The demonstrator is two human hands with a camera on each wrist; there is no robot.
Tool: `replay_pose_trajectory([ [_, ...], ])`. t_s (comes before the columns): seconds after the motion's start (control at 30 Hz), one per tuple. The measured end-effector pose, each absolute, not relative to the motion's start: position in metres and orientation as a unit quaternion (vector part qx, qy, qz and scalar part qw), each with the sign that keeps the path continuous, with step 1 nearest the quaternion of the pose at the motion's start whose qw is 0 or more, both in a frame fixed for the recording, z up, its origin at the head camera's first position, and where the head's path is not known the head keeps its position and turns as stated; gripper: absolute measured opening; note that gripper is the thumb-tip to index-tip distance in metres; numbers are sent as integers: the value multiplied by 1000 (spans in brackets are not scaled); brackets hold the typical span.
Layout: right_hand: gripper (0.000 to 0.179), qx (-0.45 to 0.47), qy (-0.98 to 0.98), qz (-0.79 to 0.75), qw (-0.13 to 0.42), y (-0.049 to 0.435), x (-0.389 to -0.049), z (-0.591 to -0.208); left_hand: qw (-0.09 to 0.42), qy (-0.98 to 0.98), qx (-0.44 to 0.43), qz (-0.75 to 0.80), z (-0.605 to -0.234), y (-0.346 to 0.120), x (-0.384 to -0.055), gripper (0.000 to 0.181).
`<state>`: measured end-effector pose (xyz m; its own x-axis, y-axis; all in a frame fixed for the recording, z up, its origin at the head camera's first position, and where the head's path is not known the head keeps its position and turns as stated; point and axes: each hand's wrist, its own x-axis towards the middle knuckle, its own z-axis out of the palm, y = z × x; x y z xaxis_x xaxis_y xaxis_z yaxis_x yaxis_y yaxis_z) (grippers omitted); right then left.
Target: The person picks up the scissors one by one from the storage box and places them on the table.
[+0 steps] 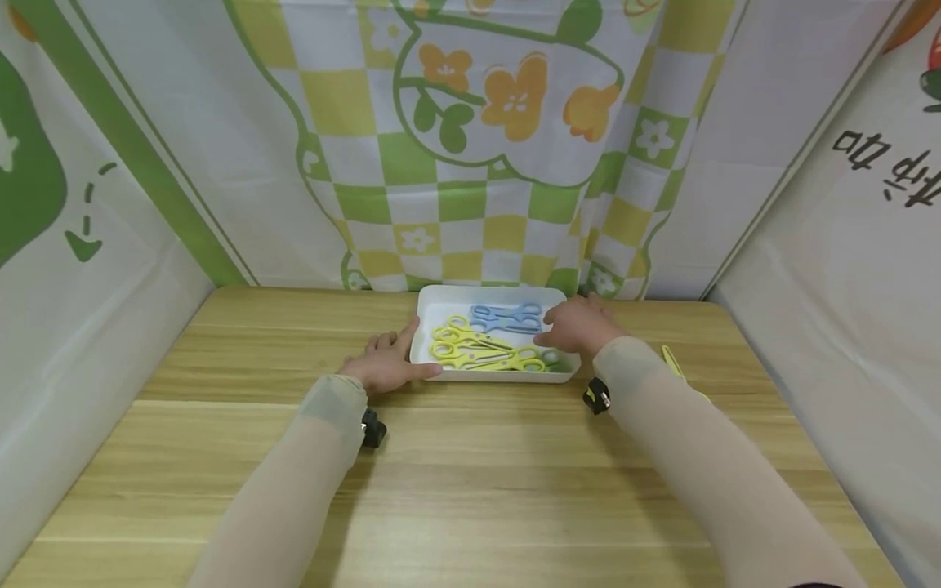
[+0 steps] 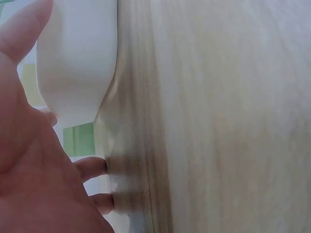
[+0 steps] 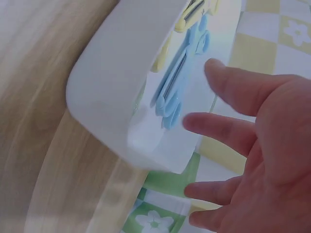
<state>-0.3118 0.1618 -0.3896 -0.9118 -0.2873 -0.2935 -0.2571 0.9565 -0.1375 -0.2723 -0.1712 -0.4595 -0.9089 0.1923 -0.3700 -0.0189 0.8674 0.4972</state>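
Two wrist views add what the head view hides. At the left, the person's left hand shows its palm, fingers spread, thumb laid against the outside of a white rectangular tray and two fingertips down on a pale wood-grain table. At the right, the right hand is wide open and grips nothing, thumb and index finger just beside light-blue plastic-handled scissors. Only the head view shows the tray whole: yellow plastic-handled scissors at its left and middle, the blue ones upper right, a green handle lower right.

The tray lies at the centre of the frame, between the hands; the left touches its lower-left corner without closing round it, and the right reaches over its right end. Right of centre, a slim yellow object is partly hidden by the right forearm.

Printed white fabric with a green band hangs at left, a green-and-yellow checked cloth at upper middle, and a white panel with dark characters at right.
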Motion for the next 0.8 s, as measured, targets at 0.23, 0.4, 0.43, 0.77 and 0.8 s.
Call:
replay_pose_trajectory([
  [0.23,36,-128,975,-8,180,145,-323,-389,207,944,51,252,-448,-171,-266,110],
  [0.4,33,-68,981,-21,182,135,-324,-394,205,943,50,256,-450,-171,-268,111],
  [0.43,33,-61,981,-21,180,133,-324,-395,205,944,48,256,-450,-171,-269,111],
  [0.77,32,-59,984,37,166,121,-322,-409,206,943,46,257,-453,-171,-268,110],
  [0.8,32,-56,983,33,170,122,-321,-408,207,943,47,258,-453,-171,-268,111],
])
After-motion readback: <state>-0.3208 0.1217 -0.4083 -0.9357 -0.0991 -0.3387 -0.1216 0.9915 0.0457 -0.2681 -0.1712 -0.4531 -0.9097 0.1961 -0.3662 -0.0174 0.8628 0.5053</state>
